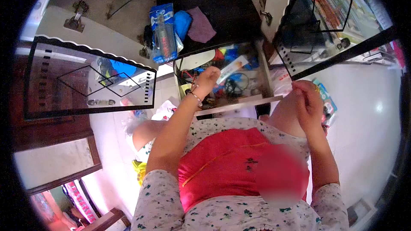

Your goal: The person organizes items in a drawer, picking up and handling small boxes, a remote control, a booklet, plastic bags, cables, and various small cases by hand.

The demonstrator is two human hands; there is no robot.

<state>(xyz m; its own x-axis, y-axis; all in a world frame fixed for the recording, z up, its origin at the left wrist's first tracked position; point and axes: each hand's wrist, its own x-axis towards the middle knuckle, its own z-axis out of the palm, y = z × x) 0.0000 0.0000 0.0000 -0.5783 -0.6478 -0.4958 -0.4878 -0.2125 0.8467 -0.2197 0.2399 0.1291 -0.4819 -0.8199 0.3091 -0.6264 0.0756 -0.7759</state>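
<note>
My left hand point(208, 81) is closed on one end of a long, narrow white packet point(232, 68) with a small orange print. It holds the packet over an open drawer point(239, 101) full of mixed small things. Dark coiled cables point(234, 86) lie in the drawer below the packet, with blue and red items around them. Over my knee, to the right of the drawer, my right hand point(307, 102) has its fingers curled together. Whether anything small is inside them is hidden. A clear plastic bag point(281, 80) shows just beside its fingertips.
Open cabinet doors with glass panels stand left point(90, 81) and right point(334, 21). On the dark shelf point(227, 4) above the drawer lie a blue package point(164, 38) and a mauve cloth point(201, 25). A colourful packet point(327, 102) is on the floor at the right.
</note>
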